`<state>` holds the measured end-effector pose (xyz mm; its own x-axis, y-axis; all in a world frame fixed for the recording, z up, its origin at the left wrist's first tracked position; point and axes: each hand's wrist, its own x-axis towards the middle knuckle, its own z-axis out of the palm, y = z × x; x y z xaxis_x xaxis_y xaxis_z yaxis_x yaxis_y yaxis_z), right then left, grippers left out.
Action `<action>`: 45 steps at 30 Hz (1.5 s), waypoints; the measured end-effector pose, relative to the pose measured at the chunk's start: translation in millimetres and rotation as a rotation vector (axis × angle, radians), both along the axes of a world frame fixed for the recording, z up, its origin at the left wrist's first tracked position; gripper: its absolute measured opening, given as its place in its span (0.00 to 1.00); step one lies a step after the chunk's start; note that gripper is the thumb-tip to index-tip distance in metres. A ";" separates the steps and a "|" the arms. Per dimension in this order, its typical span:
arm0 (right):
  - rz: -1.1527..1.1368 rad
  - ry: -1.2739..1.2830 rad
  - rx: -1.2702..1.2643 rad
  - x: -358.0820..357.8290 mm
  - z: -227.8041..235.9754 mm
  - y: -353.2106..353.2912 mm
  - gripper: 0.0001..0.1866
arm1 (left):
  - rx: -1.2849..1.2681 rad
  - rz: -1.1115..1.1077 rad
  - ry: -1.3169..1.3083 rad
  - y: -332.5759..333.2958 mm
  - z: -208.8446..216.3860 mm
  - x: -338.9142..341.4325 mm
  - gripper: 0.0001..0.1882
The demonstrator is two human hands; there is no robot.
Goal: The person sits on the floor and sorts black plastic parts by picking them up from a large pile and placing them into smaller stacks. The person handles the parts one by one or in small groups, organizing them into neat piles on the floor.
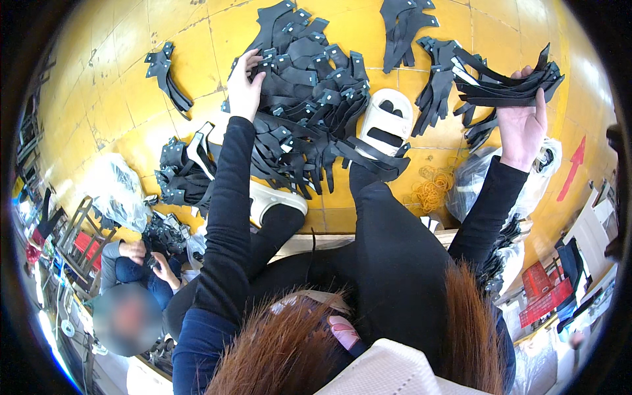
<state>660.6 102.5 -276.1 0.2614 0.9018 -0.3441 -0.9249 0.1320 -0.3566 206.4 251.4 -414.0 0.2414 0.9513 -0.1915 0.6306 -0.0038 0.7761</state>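
My left hand is at the left edge of a big heap of black shoe-upper-like cut pieces with small pale tags. Its thumb and fingers stand apart, curved beside the nearest pieces, and I see nothing held in it. Over on the right, my right hand is palm up, thumb and fingers round a bundle of long black cut pieces. The strips fan out to both sides of that hand, and a white strip shows at the bundle's left end.
Smaller piles of black pieces lie around the heap on the yellow tiled floor. My feet are in cream slides amid the pieces. Orange rubber bands lie near a clear plastic bag. A co-worker's hands are at lower left.
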 end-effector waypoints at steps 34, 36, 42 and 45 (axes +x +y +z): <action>-0.007 -0.015 -0.006 2.0 -9.9 0.6 0.18 | 0.278 0.006 0.225 -66.2 8.2 62.9 0.12; -0.020 -0.008 -0.019 2.3 -9.5 0.3 0.19 | 0.282 0.104 0.346 -51.2 4.9 46.1 0.15; 0.005 -0.009 0.010 2.5 -8.5 3.0 0.18 | 0.131 0.162 0.553 -27.5 1.2 19.3 0.19; -0.002 0.001 -0.001 3.3 -7.7 3.1 0.18 | 0.084 0.185 0.463 -28.0 -1.4 14.7 0.17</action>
<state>663.9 105.6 -283.8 0.2624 0.9009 -0.3458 -0.9252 0.1330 -0.3555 221.1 223.3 -415.3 -0.0249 0.9868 -0.1598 0.9046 0.0903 0.4167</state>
